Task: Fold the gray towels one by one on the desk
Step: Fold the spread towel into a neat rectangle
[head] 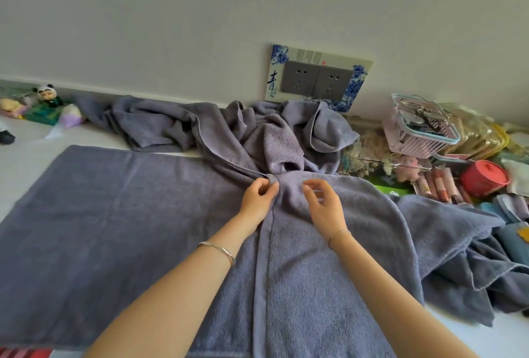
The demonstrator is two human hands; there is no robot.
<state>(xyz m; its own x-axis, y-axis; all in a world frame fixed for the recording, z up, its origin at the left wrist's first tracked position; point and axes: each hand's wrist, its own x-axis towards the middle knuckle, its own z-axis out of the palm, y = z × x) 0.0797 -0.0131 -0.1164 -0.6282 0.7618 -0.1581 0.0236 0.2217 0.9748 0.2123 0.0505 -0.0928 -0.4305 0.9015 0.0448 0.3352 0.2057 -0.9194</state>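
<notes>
**At mid-desk, two hands meet on a gray towel's hem**

On the white desk a flat gray towel lies spread out and fills the near left. Over its right edge lies a second gray towel, rumpled. Its hemmed edge runs from the near side toward the far side, between the two forearms.

At the far end of that hem the left hand pinches a small turned-over bit of the edge between thumb and forefinger, with the other fingers curled in. Just to its right, the right hand is low over the same towel. Its fingers are loosely bent, the thumb stands apart from them, and it grips nothing. Whether the fingertips touch the cloth cannot be told. A silver bangle sits on the left wrist and a thin bracelet on the right.

Beyond the hands, a heap of gray towels lies crumpled against the wall. More gray cloth is bunched at the near right.

On the wall behind the heap is a double socket in a blue-and-white frame. At far left a panda figurine stands among small items. At far right is a pink basket, with a red round container nearer, amid clutter
</notes>
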